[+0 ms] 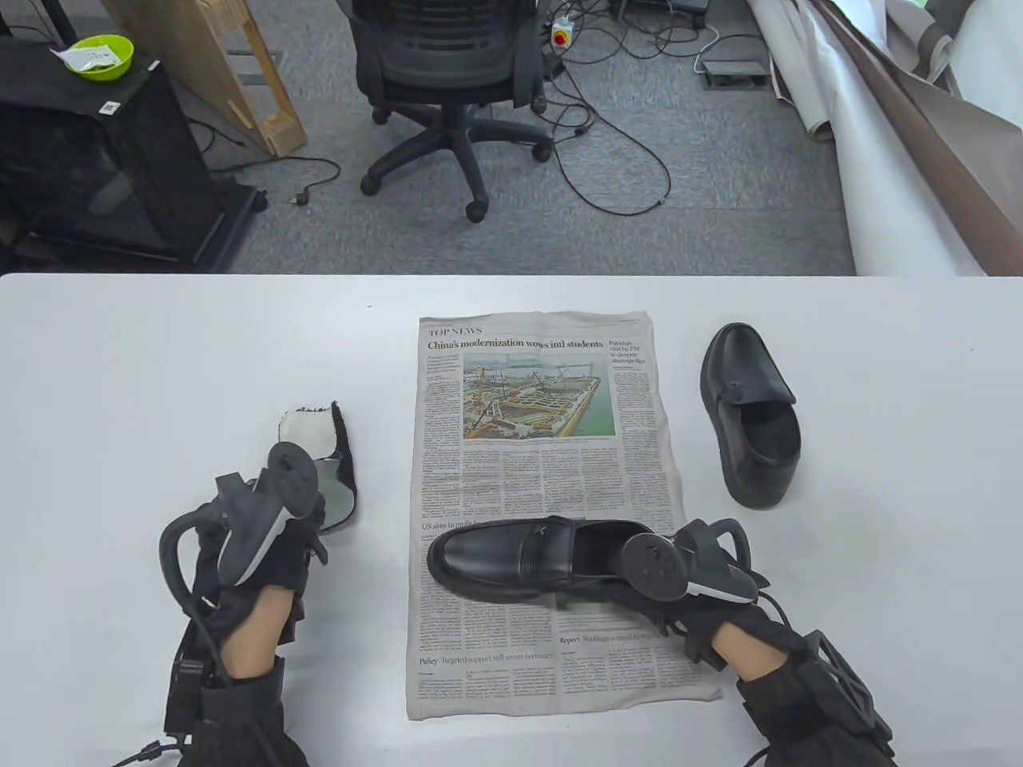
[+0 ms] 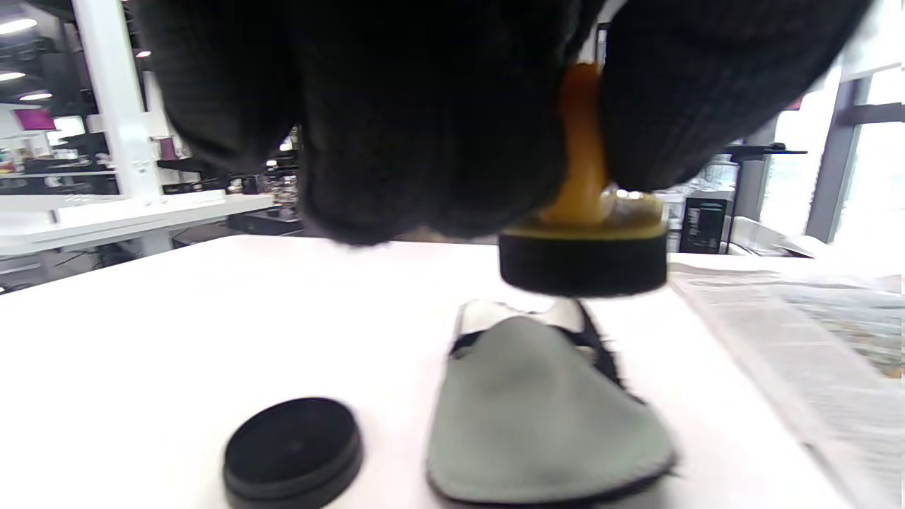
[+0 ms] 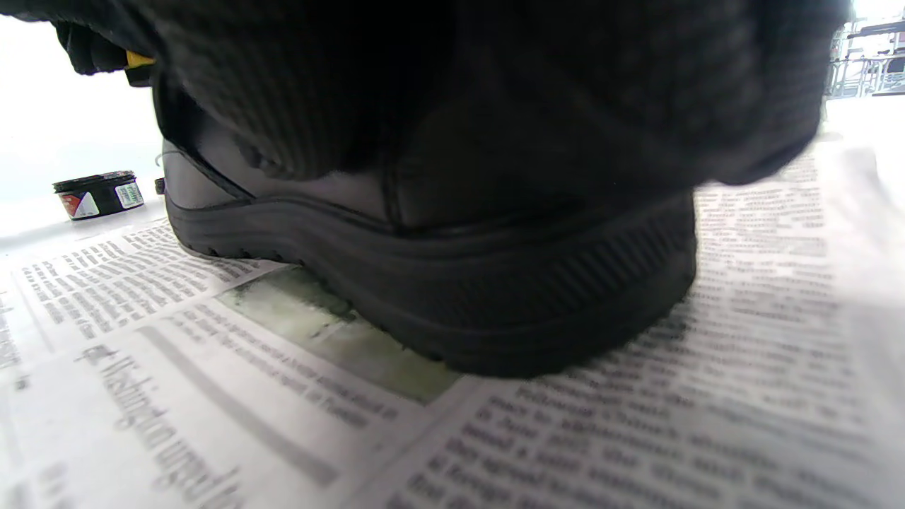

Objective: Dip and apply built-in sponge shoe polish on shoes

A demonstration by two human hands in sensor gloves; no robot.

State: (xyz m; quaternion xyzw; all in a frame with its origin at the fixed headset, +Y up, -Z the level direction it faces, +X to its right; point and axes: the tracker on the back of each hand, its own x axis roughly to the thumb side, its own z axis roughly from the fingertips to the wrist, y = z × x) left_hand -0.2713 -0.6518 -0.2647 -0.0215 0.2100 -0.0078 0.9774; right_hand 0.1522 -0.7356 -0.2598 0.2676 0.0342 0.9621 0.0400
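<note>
Holding the sponge applicator (image 2: pixel 583 265) by its orange stem, the left hand (image 1: pixel 256 551) pinches it above the table, black pad facing down, clear of any surface. Polish tin (image 3: pixel 99 195) sits on the table off the newspaper's left edge; a black round lid or tin (image 2: pixel 292 447) lies below the hand in the left wrist view. Cannot tell whether the two are the same piece.

Near shoe (image 1: pixel 527 559) lies across the newspaper (image 1: pixel 543 447), toe to the left. Right hand (image 1: pixel 703 591) grips its heel end, fingers closed over the back of the upper, steadying it on the paper.

Second shoe (image 1: pixel 751 415) stands on the bare table (image 1: pixel 160 359) right of the paper, well apart, untouched.

Grey-and-black cloth mitt (image 1: pixel 324 463) lies just beyond the left hand.

Judgement: early stage. Applicator is out and in hand; whether the pad is already loaded cannot be told. No fresh polish marks readable on either shoe. Left to do: carry sponge to the held shoe, spread over the upper, then repeat on the second shoe.
</note>
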